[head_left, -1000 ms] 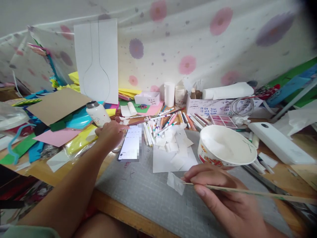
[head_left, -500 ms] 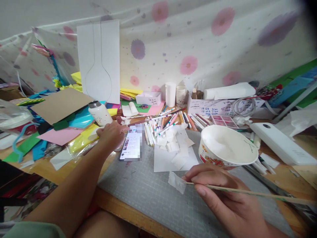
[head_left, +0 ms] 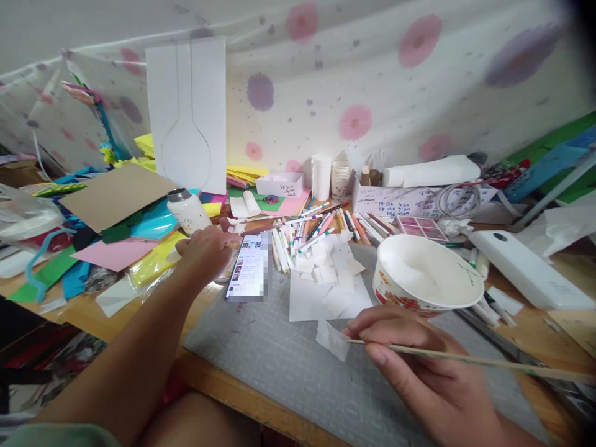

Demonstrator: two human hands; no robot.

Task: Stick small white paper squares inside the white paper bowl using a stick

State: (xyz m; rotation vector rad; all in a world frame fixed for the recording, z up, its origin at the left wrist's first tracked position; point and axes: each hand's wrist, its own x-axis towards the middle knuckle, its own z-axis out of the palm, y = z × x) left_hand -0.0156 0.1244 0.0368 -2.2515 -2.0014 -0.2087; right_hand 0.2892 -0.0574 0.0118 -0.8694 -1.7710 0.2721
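Observation:
My right hand (head_left: 419, 366) pinches a thin wooden stick (head_left: 447, 356) between thumb and fingers. A small piece of thin white paper (head_left: 332, 340) hangs at the stick's tip, above the grey cutting mat (head_left: 261, 354). My left hand (head_left: 207, 251) holds nothing; its index finger is stretched out beside the top left corner of a lit phone (head_left: 246, 273), its other fingers partly hidden. Past the right hand stands a white paper bowl (head_left: 423, 273) with a printed side. Small white paper pieces (head_left: 323, 273) lie scattered on a white sheet (head_left: 302, 304).
Many markers (head_left: 321, 233) are heaped behind the paper pieces. A white bottle (head_left: 189, 211) stands past my left hand, near coloured paper (head_left: 116, 251). A white power bank (head_left: 531, 267) lies at the right. A white board (head_left: 186, 118) with a drawn outline leans at the back.
My left hand has drawn back slightly to the left from the phone's top edge. The right hand, stick and paper piece have barely moved.

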